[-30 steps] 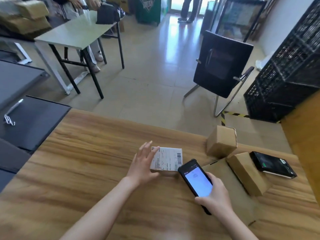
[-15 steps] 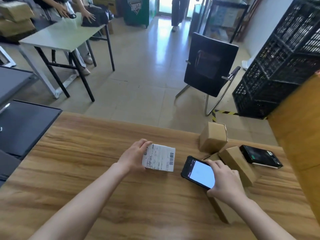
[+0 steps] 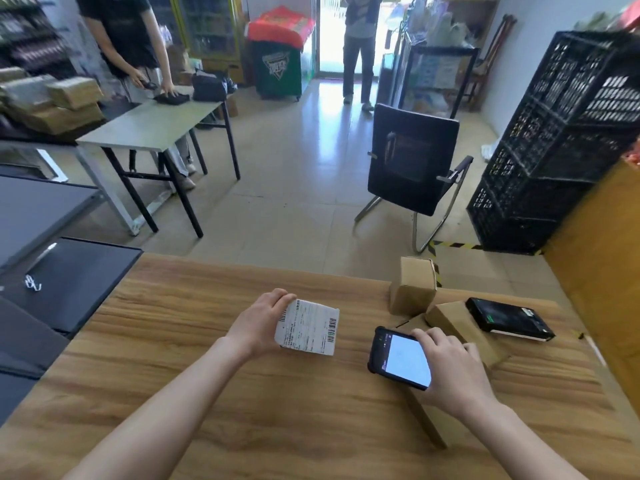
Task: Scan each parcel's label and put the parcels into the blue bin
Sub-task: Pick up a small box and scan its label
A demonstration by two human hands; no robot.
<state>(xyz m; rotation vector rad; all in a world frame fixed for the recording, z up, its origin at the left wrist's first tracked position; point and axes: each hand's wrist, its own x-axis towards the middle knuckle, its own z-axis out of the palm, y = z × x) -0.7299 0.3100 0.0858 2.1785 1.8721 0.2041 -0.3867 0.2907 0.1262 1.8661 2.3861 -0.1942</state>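
Since the earlier frames, the left hand (image 3: 258, 323) has closed round the left end of the small cardboard parcel with the white printed label (image 3: 308, 329). The right hand (image 3: 450, 368) has swung the black handheld scanner with the lit screen (image 3: 401, 358) off the label.

Head view: the parcel is at mid wood-grain desk (image 3: 207, 393), long axis left to right. Its label faces up, with the barcode at the right end. Contact with the desk cannot be told. The right hand's fingers curl over the scanner, which is near the parcel but apart from it. A plain brown cardboard box (image 3: 414, 285) stands beyond.
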